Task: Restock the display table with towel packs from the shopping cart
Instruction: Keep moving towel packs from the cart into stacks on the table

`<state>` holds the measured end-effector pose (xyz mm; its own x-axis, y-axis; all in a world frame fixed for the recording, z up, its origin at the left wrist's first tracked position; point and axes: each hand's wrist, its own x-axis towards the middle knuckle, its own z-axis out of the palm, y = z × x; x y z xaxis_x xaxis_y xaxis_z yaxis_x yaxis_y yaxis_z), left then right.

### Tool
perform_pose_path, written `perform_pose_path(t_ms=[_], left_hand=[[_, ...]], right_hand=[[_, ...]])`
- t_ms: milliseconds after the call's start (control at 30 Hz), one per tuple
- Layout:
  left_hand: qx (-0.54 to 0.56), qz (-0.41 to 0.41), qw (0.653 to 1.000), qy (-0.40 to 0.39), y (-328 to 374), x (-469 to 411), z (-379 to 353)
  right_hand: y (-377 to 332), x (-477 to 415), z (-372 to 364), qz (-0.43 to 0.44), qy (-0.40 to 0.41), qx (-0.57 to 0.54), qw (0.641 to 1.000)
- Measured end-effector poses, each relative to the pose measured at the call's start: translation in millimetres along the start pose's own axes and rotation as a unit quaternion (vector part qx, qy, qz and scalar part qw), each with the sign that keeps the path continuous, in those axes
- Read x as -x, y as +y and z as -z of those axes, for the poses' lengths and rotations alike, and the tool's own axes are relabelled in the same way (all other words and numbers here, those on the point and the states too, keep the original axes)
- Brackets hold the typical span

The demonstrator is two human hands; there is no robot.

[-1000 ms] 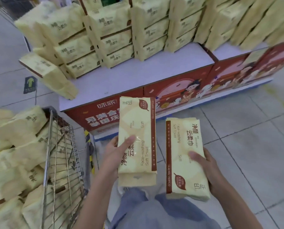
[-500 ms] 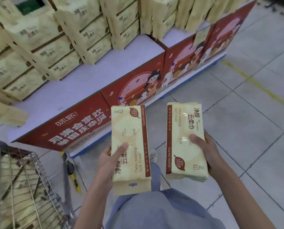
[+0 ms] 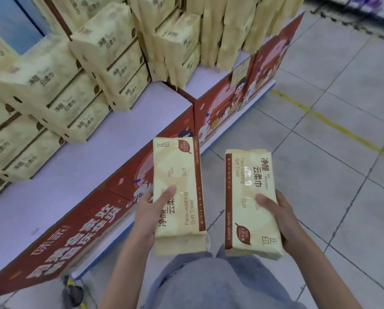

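Left hand grips one towel pack, thumb pressed on its face, other fingers hidden beneath; right hand grips a second pack likewise. Both packs are held just in front of the display table, clear of its top. Stacked packs occupy the table's rear.

Left hand grips one pack, thumb atop — right hand another

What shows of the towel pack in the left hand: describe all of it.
The towel pack is a pale yellow, film-wrapped block with a brown stripe along its right edge, a brown leaf mark at its far corner and "Face-washing Soft Towel" print. It is held face up, pointing away, beside the display table's red front. Only the left hand touches it, thumb on top.
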<state>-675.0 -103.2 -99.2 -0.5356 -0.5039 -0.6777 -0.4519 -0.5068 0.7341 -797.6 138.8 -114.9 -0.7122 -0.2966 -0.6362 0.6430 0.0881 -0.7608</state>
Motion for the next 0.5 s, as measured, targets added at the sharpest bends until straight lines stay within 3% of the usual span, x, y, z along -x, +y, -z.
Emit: perform_pose_path(t_ms=[267, 500], left_hand=[[-0.045, -0.009, 0.997, -0.058, 69, -76, -71], [-0.048, 0.026, 0.998, -0.041, 97, -133, -141]], right_hand=[[-32, -54, 20, -0.008, 0.054, -0.056, 0.997], [-91, -139, 47, -0.025, 0.046, -0.050, 0.997]])
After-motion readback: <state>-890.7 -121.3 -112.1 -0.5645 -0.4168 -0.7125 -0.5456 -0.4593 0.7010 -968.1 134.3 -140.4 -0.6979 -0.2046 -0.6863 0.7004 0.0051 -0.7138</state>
